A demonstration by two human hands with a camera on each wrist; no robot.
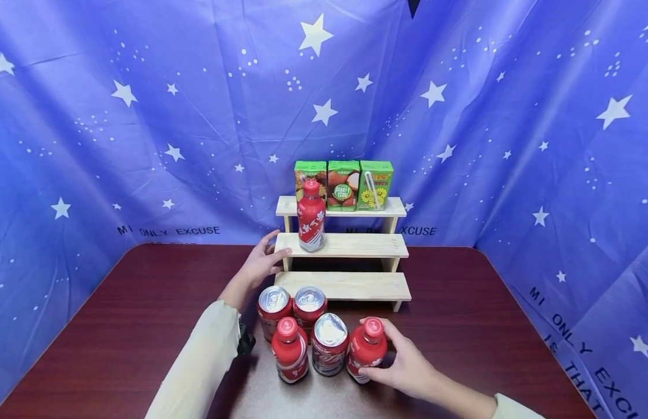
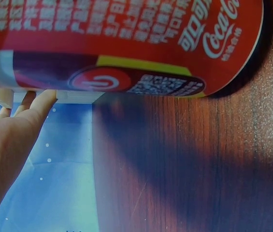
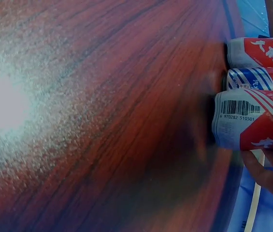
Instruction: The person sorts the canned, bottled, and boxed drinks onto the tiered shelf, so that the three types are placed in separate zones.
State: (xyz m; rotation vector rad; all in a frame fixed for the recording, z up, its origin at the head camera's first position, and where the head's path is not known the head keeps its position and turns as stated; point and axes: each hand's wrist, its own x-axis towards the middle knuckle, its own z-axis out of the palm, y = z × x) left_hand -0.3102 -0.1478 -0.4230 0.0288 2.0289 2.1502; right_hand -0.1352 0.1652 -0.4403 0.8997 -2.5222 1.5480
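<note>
Head view. Backdrop cloth (image 1: pixel 209 116), blue, white stars; black lettering "MI ONLY EXCUSE" left and right, with "IS THAT" at near right. Table (image 1: pixel 470 337), dark red wood grain. Stepped wooden rack (image 1: pixel 350 285), three tiers. Far, top tier: three green cartons (image 1: pixel 343 187), the middle one with coconut and fruit artwork, the right one with yellow flowers and a straw. Middle tier, left end: upright red bottle (image 1: pixel 311 218), white Chinese characters. On the table, near side of the rack: left can (image 1: pixel 273 319) and second can (image 1: pixel 309 317), side by side; nearer, a row of near-left bottle (image 1: pixel 290 358), near can (image 1: pixel 330 349) and near-right bottle (image 1: pixel 365 353). Right hand (image 1: pixel 408 362): thumb and fingers curled about the near-right bottle. Left hand (image 1: pixel 258 265): fingers spread, touching the left end of the middle tier.

Left wrist view. Coca-Cola can (image 2: pixel 126 43), red, brand in Latin and Chinese script; QR code (image 2: pixel 167 86). Left hand's fingers extended at the rack.

Right wrist view. Near-right bottle, held: barcode (image 3: pixel 240 107) "6 970282 510501". Whether its base touches the table cannot be told. Alongside, blue-and-white stripes on the near can.
</note>
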